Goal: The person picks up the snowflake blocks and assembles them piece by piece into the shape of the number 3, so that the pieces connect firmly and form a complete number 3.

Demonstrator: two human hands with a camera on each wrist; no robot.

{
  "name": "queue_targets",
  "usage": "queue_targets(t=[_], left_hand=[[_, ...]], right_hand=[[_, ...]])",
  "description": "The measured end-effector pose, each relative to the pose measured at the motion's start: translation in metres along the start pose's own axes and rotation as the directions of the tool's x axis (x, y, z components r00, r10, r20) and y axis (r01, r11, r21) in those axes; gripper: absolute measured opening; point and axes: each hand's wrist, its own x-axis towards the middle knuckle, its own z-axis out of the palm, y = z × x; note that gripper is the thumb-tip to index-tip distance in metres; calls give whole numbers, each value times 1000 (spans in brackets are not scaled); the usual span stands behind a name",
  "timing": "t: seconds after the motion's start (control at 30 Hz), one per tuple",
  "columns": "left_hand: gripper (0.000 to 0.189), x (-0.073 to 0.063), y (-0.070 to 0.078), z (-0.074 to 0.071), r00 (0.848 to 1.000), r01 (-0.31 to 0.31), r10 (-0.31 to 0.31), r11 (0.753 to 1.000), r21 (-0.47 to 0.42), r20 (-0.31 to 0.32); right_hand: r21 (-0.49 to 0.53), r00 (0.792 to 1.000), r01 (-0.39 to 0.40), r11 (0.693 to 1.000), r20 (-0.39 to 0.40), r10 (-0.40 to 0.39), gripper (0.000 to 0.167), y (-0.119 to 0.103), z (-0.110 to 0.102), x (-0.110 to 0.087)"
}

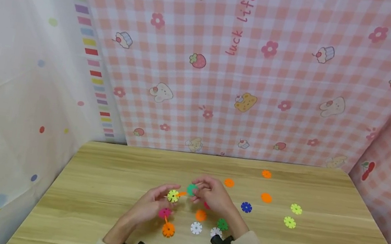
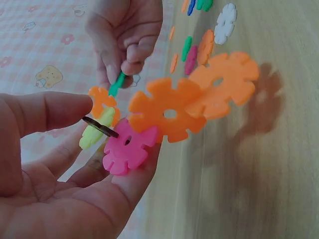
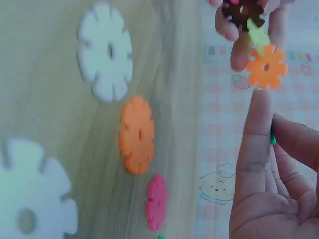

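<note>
My left hand (image 1: 146, 207) holds a chain of slotted plastic snowflake discs, its thumb at a dark disc (image 2: 99, 127) seen nearly edge-on. The dark disc joins a pink disc (image 2: 128, 152) and a yellow-green disc (image 1: 173, 196). Two orange discs, one an end disc (image 1: 168, 230), continue from the pink one toward the table. At the far end sits another orange disc (image 3: 267, 67), linked to the yellow-green one. Between thumb and fingers my right hand (image 1: 215, 196) pinches a green disc (image 1: 191, 189), its edge right at that far orange disc.
Loose discs lie on the wooden table (image 1: 100, 192): white (image 1: 196, 228), orange (image 1: 201, 215), green (image 1: 222, 224) and pink (image 3: 157, 202) near the right forearm. Farther right are a blue disc (image 1: 246, 207), yellow-green discs (image 1: 289, 222) and several orange ones. Patterned cloth hangs behind.
</note>
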Motion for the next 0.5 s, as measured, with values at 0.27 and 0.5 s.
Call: queue_targets(t=[0.27, 0.5], left_hand=[[54, -1, 2, 0, 998, -13, 16, 999, -42, 56], [55, 0, 2, 2, 998, -6, 9, 998, -58, 62]], right_hand=[[92, 1000, 9, 996, -20, -7, 26, -4, 0, -16], [91, 1000, 12, 996, -19, -10, 26, -6, -2, -25]])
